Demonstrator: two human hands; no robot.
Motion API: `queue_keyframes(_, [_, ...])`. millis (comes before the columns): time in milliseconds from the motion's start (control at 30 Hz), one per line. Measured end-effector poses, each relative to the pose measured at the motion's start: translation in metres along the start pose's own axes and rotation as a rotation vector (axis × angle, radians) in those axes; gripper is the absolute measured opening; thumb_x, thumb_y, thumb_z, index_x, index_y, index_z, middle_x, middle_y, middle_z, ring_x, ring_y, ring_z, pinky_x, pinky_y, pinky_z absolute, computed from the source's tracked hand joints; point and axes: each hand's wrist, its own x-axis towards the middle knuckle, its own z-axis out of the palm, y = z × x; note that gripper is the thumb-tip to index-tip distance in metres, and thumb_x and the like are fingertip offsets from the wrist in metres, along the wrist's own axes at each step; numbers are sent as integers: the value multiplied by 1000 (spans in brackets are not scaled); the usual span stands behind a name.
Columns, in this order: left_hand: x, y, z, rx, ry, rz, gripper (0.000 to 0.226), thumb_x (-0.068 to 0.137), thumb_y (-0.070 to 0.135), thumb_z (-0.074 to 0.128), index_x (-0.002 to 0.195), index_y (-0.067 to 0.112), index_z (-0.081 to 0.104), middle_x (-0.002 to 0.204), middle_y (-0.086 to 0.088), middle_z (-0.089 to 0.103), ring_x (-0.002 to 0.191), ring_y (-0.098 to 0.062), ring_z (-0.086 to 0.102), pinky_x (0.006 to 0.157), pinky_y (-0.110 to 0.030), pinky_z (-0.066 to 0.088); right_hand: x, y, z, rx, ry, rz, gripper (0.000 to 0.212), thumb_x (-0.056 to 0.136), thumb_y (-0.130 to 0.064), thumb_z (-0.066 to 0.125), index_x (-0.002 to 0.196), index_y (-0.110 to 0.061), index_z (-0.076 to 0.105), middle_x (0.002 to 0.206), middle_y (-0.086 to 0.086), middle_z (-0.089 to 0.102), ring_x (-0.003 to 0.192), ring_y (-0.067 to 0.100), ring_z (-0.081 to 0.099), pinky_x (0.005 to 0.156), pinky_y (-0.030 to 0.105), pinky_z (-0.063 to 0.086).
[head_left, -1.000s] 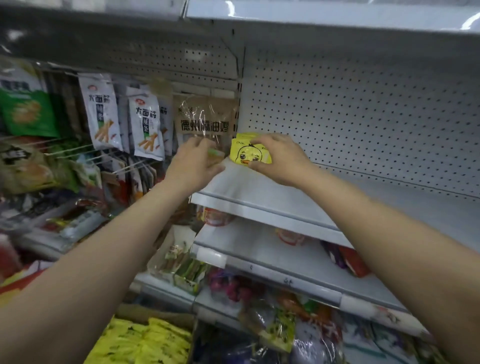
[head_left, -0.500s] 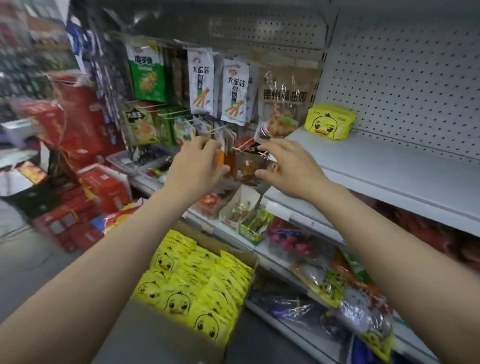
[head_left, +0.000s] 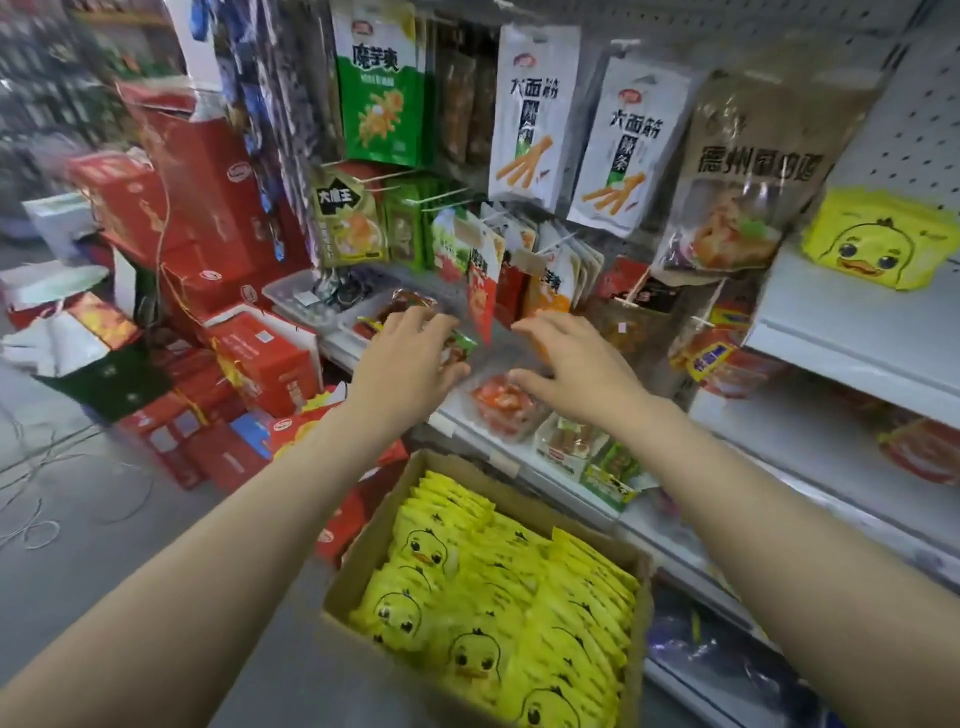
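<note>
A small stack of yellow duck-face packets (head_left: 878, 244) lies on the white shelf (head_left: 841, 332) at the upper right. Below, an open cardboard box (head_left: 363, 551) holds several more yellow duck packets (head_left: 498, 597). My left hand (head_left: 410, 364) and my right hand (head_left: 576, 364) hover side by side above the box, in front of the hanging snacks. Both have relaxed, spread fingers and hold nothing. Neither touches the box or the shelf.
Hanging snack bags (head_left: 530, 114) fill the pegboard behind my hands. Red gift boxes (head_left: 208, 218) are piled on the floor at the left. Lower shelves (head_left: 810, 441) at the right carry red and mixed packets. Grey floor (head_left: 78, 519) lies at the lower left.
My hands let go of the yellow duck packets on the shelf and drew back down and left. The view swung left and down, so the box of packets came into sight.
</note>
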Motion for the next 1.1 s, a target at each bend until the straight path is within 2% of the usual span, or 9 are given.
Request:
queue_keyframes(200, [22,-88,75,-58,-216,24,52,84,38,67,127,12,53,125,-15,51,115,-39,47,98,-46,39,57,-7,96,63,-142,158,60,91,-43,64,143,-23,44,149,4,40,137,28,37,110,37,33])
queue_keyframes(300, [11,-116,126,-132,-364,-35,55,84,38,68,130,14,52,124,-16,51,116,-38,46,98,-45,39,60,-2,156,137,-245,233,61,88,-41,68,141,-18,48,143,9,47,132,30,43,107,38,38])
queue_keyframes(433, [-21,-139,195,-251,-573,-131,54,83,35,70,129,12,53,119,-17,54,114,-39,49,97,-44,41,46,10,239,154,-476,335,59,86,-52,65,135,-22,50,133,9,53,126,31,49,99,44,45])
queue_keyframes(533, [-47,-144,242,-324,-738,-187,56,85,31,70,132,7,51,132,-19,50,117,-38,50,98,-39,38,35,21,289,175,-563,397,59,87,-49,66,137,-22,51,136,9,54,127,31,50,99,43,45])
queue_keyframes(633, [-68,-147,286,-356,-834,-263,59,83,33,72,133,9,51,130,-20,51,120,-37,49,99,-40,40,26,32,332,221,-631,462,56,88,-44,68,136,-21,52,135,10,55,126,32,51,98,41,46])
queue_keyframes(833, [-85,-148,353,-361,-840,-311,65,84,31,71,140,15,44,144,-14,41,134,-34,35,110,-43,31,36,47,389,334,-583,515,48,88,-36,70,131,-20,57,130,9,61,120,28,56,94,38,47])
queue_keyframes(967, [-96,-147,368,-318,-742,-319,60,82,27,73,135,14,48,139,-10,45,129,-32,38,106,-40,32,39,49,411,348,-541,512,39,86,-35,71,121,-21,64,120,6,63,114,28,58,90,36,48])
queue_keyframes(1100, [-106,-146,370,-252,-691,-311,59,77,25,77,128,13,50,131,-11,46,122,-35,38,99,-45,35,32,48,424,336,-475,522,35,83,-35,73,116,-27,67,115,4,58,118,27,50,91,35,43])
